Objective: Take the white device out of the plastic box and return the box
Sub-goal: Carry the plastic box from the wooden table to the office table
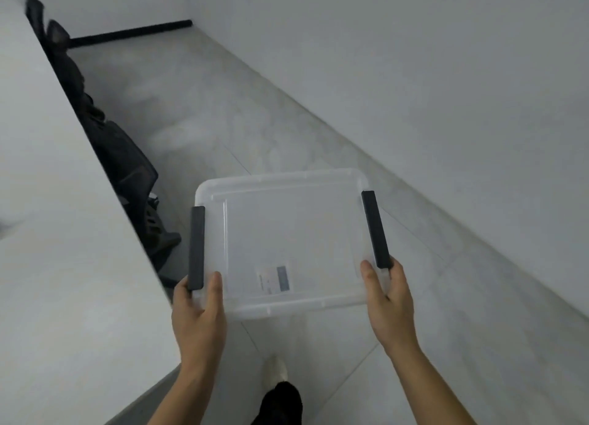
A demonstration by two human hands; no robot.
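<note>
A clear plastic box [287, 233] with its lid on and a black latch on each side is held level in front of me, above the floor. My left hand [199, 313] grips its near left corner, thumb on the lid beside the left latch [196, 247]. My right hand [387, 300] grips the near right corner below the right latch [376, 230]. A small label [274, 279] shows through the lid near the front. No white device is visible inside or elsewhere.
A white table [57, 233] runs along my left. Dark office chairs [127, 176] stand tucked beside its edge. A white wall [446, 89] lines the right of a grey tiled floor [223, 105]. My foot [275, 369] shows below the box.
</note>
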